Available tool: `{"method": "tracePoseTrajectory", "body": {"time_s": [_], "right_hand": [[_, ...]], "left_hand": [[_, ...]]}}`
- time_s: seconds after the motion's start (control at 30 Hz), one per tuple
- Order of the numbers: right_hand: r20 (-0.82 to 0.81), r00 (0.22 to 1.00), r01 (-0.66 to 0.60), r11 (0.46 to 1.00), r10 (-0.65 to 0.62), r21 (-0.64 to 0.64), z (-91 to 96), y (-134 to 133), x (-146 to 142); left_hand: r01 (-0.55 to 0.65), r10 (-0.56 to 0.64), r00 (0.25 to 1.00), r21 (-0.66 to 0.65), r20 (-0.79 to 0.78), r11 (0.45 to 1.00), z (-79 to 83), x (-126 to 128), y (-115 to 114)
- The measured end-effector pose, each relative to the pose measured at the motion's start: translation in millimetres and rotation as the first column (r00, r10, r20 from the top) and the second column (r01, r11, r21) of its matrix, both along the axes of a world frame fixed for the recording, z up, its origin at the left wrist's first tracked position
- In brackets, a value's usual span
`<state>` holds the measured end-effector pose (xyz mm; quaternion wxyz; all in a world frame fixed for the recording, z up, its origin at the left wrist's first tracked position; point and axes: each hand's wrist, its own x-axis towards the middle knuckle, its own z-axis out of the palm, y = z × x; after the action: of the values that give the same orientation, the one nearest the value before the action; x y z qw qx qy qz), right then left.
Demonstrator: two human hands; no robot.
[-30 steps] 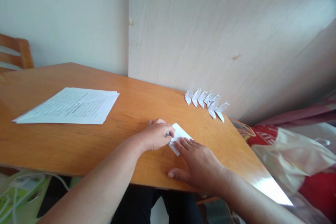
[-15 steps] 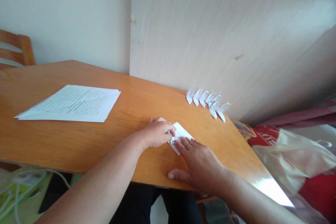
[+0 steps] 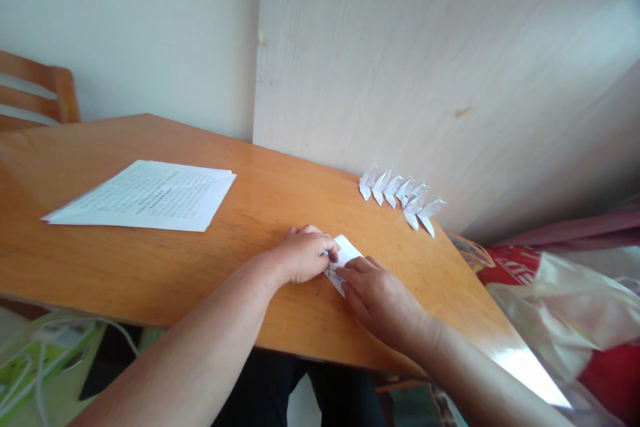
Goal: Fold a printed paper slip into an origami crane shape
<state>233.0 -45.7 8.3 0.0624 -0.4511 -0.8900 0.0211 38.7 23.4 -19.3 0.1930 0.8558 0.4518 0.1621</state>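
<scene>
A small piece of folded white paper [image 3: 349, 249] lies on the wooden table in front of me, with some print on its lower part. My left hand [image 3: 310, 253] has its fingers curled over the paper's left edge and holds it there. From the right, my right hand [image 3: 377, 293] grips the paper's lower right side with bent fingers, the thumb tucked close to them. Both hands cover part of the sheet, so its full outline is hidden.
A stack of printed sheets [image 3: 145, 197] lies on the left of the table [image 3: 280, 180]. Several folded paper pieces [image 3: 395, 190] stand in a row near the wall. Bags [image 3: 565, 300] lie beyond the right edge, a chair [image 3: 65, 93] far left, cables [image 3: 37, 360] below left.
My right hand has drawn its spread fingers and thumb together at the paper's right side. My left hand stays on the left edge. The whole view has shifted slightly.
</scene>
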Motion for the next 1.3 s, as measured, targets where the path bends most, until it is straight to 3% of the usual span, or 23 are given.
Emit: {"method": "tracePoseTrajectory", "body": {"time_s": [0.2,0.37,0.63,0.87,1.3], "right_hand": [[0.116,0.99,-0.097,0.991,0.087,0.087,-10.6,-5,-4],[0.041,0.994,-0.108,0.983,0.103,0.151,-13.9,-10,-1],[0.088,0.996,-0.019,0.996,0.012,0.085,-8.9,-11,-7],[-0.02,0.999,-0.049,0.998,0.05,0.046,-9.8,-12,2],[0.075,0.996,-0.058,0.996,0.052,0.069,-7.4,-13,0]], "left_hand": [[0.004,-0.004,1.0,0.0,0.027,1.0,-0.3,0,0],[-0.004,0.004,0.999,0.017,0.037,1.0,-0.6,1,0],[-0.004,0.004,0.999,-0.003,0.035,1.0,2.1,0,-2],[-0.011,0.011,0.999,-0.017,0.036,1.0,2.3,1,-2],[-0.004,0.004,1.0,-0.021,0.019,1.0,4.4,0,-2]]}}
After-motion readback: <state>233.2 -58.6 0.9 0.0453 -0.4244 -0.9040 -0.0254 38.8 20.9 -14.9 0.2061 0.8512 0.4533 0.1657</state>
